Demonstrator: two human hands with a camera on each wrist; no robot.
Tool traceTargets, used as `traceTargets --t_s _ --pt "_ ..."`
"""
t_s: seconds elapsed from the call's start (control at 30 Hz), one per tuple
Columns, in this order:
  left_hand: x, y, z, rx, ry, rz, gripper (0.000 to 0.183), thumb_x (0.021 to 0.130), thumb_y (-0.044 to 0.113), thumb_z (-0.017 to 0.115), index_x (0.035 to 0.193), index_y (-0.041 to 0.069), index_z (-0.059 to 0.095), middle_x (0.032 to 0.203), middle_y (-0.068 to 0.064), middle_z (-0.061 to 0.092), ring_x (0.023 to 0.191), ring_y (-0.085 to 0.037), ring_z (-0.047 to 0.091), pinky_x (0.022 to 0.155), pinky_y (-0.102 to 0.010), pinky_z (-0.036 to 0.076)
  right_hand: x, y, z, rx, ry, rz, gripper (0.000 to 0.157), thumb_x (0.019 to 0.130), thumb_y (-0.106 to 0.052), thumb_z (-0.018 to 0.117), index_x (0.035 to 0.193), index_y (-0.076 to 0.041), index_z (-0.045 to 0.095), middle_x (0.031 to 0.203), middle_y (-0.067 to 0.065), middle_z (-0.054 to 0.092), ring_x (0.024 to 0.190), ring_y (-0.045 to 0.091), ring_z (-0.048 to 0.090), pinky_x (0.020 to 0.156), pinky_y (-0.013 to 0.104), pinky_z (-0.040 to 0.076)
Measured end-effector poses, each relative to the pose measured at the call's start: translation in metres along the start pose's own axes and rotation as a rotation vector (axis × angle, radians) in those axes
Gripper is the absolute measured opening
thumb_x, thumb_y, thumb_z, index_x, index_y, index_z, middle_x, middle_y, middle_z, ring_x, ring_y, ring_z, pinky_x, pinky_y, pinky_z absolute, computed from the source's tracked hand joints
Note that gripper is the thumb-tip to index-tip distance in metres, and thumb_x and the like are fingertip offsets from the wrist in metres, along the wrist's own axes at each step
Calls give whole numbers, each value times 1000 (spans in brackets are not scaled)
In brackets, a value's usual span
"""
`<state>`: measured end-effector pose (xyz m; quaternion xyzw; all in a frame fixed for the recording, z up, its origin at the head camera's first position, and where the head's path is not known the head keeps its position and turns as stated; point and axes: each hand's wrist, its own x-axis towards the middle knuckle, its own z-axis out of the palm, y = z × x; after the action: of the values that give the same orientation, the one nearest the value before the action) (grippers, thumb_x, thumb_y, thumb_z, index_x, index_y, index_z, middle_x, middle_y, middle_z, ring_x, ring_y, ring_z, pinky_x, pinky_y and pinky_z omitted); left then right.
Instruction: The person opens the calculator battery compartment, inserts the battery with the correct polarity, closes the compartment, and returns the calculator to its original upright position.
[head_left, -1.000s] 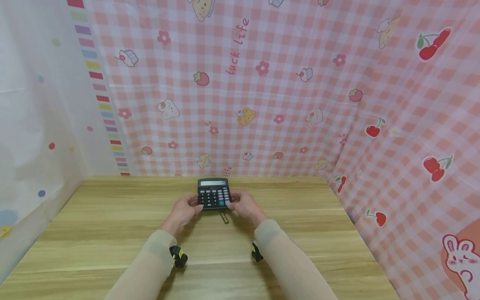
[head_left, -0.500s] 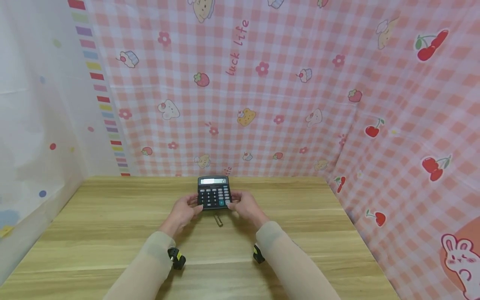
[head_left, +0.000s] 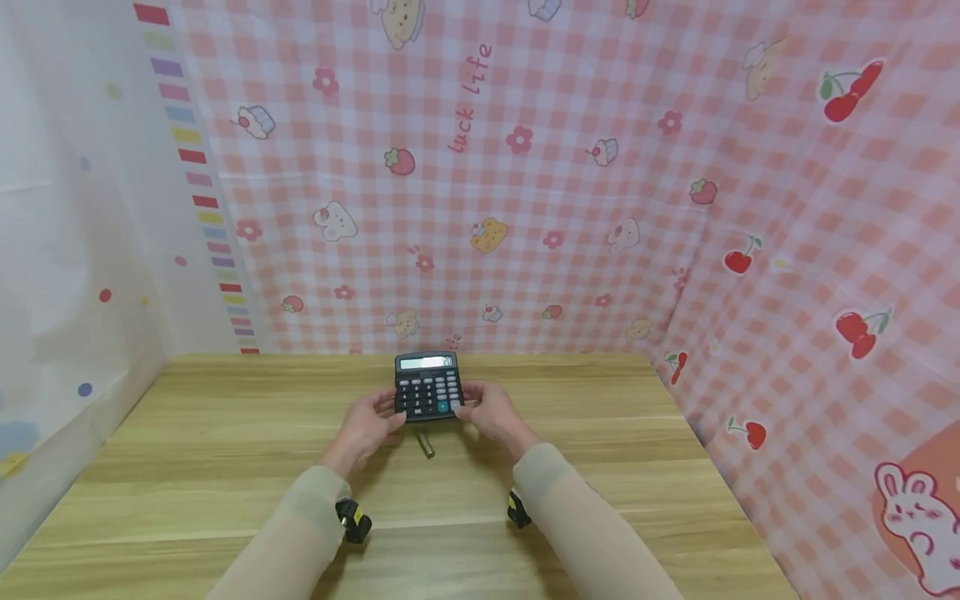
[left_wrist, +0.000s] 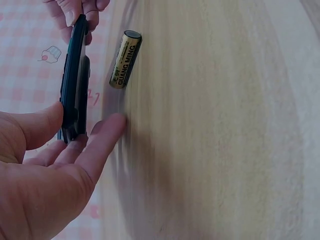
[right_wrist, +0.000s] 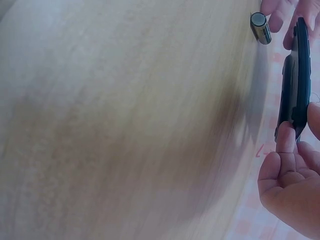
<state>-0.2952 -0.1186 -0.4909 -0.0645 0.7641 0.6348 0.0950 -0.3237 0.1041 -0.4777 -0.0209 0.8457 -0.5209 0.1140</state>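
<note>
Calculator [head_left: 420, 392] between both hands, seemingly raised off bench [head_left: 187, 433], keys facing viewer. Left hand [head_left: 366, 423] pinches left edge, right hand [head_left: 491, 412] right edge: thumbs at lower front corners, fingers round sides. For steady hold, even pressure both sides, thumbs clear of keys, display angled to eyes. Battery [head_left: 425, 443] lies loose on bench just this side of calculator; round, could roll if nudged. Bench wood-grained. Pink checked cloth [head_left: 570, 183] behind and right, white cloth [head_left: 75, 225] left.

Long cream sleeves [head_left: 596, 525] meet black wrist mounts [head_left: 354, 522] marked yellow.
</note>
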Motion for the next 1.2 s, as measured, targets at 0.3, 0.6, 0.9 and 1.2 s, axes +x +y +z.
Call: traceTargets --t_s 0.3,0.6,0.9,1.2 --pt "-2 -3 3 -39 -1 8 64 95 -1 59 153 3 31 152 -23 41 129 -37 55 93 -44 57 -3 0 1 1 -3 -5 49 89 -6 70 136 -7 57 121 8 66 101 16 65 93 36 54" --pt "-5 -2 4 -46 -5 30 63 96 -2 58 153 3 32 151 -24 41 124 -36 58 93 -46 57 -7 -1 -1 10 12 -37 55 88 -6 70 140 -8 54 125 9 66 99 17 67 89 33 56" --pt "-10 0 5 -41 -13 32 65 96 -1 59 154 6 31 153 -20 41 128 -35 57 93 -40 57 -14 0 -5 20 14 -49 59 87 -8 72 142 -10 52 127 7 64 105 17 66 91 33 57" --pt "-17 1 4 -7 -18 64 64 95 -1 59 153 6 32 153 -21 41 127 -36 58 90 -40 58 -21 2 -7 93 -5 -66 62 85 -5 73 143 -11 51 129 8 63 103 18 66 88 32 58"
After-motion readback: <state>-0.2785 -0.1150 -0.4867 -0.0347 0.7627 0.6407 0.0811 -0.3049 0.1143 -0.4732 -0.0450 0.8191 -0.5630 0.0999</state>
